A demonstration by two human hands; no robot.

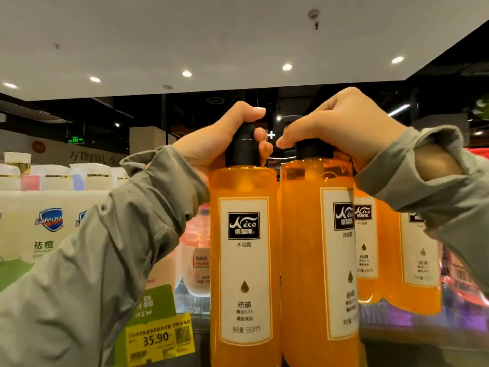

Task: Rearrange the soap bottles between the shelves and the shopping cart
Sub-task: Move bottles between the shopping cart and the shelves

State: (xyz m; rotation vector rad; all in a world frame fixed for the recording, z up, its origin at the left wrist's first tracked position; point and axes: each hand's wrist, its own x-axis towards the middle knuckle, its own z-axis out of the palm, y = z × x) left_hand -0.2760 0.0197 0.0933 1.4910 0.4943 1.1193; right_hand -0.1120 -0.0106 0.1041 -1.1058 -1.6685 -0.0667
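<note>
Two tall orange soap bottles with black pump caps and white labels fill the middle of the view. My left hand (225,139) grips the black pump of the left orange bottle (244,260). My right hand (344,125) grips the cap of the right orange bottle (317,260). The two bottles hang upright side by side, nearly touching. Behind the right one, two more orange bottles (397,255) of the same kind stand on the shelf. The shopping cart is out of view.
White Safeguard bottles (50,223) line the shelf at the left. A pale peach bottle (197,266) stands behind my left sleeve. A yellow price tag (158,340) reading 35.90 hangs on the shelf edge at the lower left.
</note>
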